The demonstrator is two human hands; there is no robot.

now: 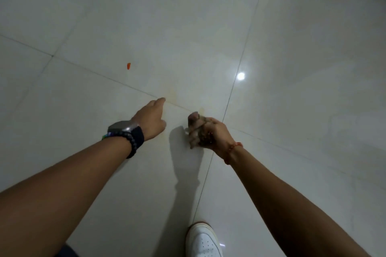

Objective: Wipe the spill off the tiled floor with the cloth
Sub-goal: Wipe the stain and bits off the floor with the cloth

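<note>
My right hand [211,131] is balled around the cloth [197,131], a brownish, crumpled wad; my fingers are curled tight on it, and part of it bulges out past my knuckles toward the left. The hand hangs above the tiled floor [292,48], close to where two grout lines cross. Just ahead of it, along the grout line, lies the spill [175,96]: a faint yellowish smear, pale against the glossy white tile, with a smaller patch nearer the cloth. My left hand [151,120] reaches forward beside the right, holding nothing, its fingers mostly hidden behind the back of the hand with one fingertip pointing at the near edge of the smear. A dark watch [125,128] and a beaded bracelet [130,141] sit on my left wrist, a red thread band [234,149] on my right. A small orange scrap [128,66] lies well off to the left. My white shoe [203,240] stands below on the tile.
</note>
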